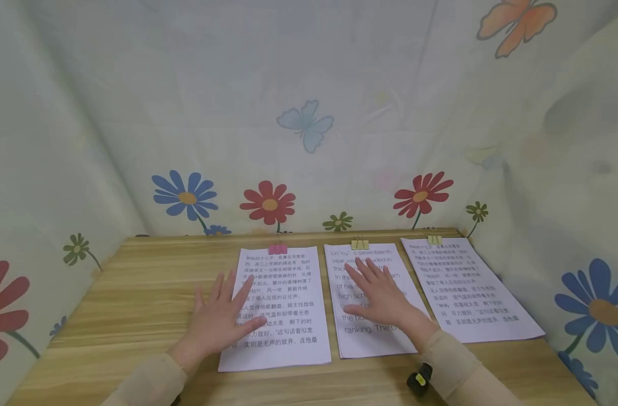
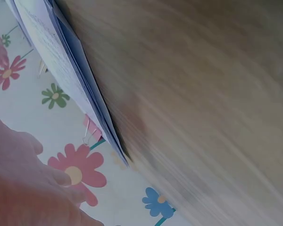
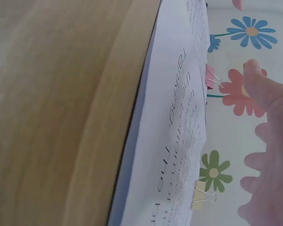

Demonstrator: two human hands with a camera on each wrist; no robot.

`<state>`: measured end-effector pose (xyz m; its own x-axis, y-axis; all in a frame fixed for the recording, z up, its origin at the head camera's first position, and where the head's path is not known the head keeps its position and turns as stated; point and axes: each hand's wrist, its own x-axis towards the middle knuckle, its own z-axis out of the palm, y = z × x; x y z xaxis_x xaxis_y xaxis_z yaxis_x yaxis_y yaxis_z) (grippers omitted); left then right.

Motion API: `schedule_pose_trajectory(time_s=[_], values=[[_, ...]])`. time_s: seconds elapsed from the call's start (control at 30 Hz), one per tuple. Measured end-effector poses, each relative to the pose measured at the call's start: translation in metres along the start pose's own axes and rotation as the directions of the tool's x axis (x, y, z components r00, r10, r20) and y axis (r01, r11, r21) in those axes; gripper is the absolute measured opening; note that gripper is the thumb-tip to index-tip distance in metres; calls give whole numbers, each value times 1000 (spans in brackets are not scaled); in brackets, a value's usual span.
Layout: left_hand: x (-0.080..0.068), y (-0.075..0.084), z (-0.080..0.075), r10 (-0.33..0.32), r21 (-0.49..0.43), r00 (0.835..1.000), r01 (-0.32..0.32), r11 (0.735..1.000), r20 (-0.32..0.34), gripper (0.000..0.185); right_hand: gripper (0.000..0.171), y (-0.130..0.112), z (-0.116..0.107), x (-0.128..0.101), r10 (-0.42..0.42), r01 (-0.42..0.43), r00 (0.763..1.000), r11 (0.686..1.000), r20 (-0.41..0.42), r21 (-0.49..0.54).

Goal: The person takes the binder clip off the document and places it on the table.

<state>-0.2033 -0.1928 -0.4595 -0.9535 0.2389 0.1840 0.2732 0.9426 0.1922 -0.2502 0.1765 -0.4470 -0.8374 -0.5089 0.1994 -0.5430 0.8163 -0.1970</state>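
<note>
Left stack of white printed sheets held by a pink binder clip (image 1: 275, 307) lies flat on the light wooden table (image 1: 136, 293); left hand (image 1: 221, 318) rests on its near-left part, fingers straight and spread, holding nothing. Middle white stack with a gold binder clip (image 1: 362, 338) lies just right of that hand; right hand (image 1: 382, 296) lies flat on it, fingers straight and spread, nothing gripped. Third white stack with a gold clip (image 1: 466, 290) lies just beyond the right hand, to its right, untouched.

Risks, as a judgement: flat palms can skid a stack on the smooth wood, pushing it into its neighbour; pressing on loose lower edges may crease or fan the sheets, since each is clipped only at the far edge; the right stack's near corner sits close to the table edge and could slide off if nudged.

Writing: middle stack is English, partly covered: "seventeenth year", "high sch…", "ranking. The". Left and right stacks carry Chinese text, too small to read reliably. No brands seen. Flower-and-butterfly printed cloth (image 1: 309, 129) hangs behind.
</note>
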Motion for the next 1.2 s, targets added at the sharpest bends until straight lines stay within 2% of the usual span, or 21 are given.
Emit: schedule_pose_trajectory(time_s=[0.23, 0.4, 0.9, 1.07, 1.2], values=[[3, 3, 2, 5, 6, 1000, -5, 1000, -10, 94, 90, -1, 11, 19, 24, -26, 999, 995, 28, 98], [5, 7, 2, -1, 2, 1000, 1, 1000, -22, 95, 89, -2, 19, 31, -3, 0, 1000, 987, 22, 159], [14, 17, 1, 39, 6, 998, -39, 999, -51, 98, 88, -3, 25, 74, -68, 60, 995, 993, 74, 97], [19, 19, 2, 43, -4, 997, -44, 999, -60, 96, 89, -3, 26, 88, -35, 27, 993, 996, 111, 79], [24, 19, 1, 46, -12, 997, -47, 999, -67, 96, 87, -4, 26, 98, -24, 13, 994, 995, 108, 97]])
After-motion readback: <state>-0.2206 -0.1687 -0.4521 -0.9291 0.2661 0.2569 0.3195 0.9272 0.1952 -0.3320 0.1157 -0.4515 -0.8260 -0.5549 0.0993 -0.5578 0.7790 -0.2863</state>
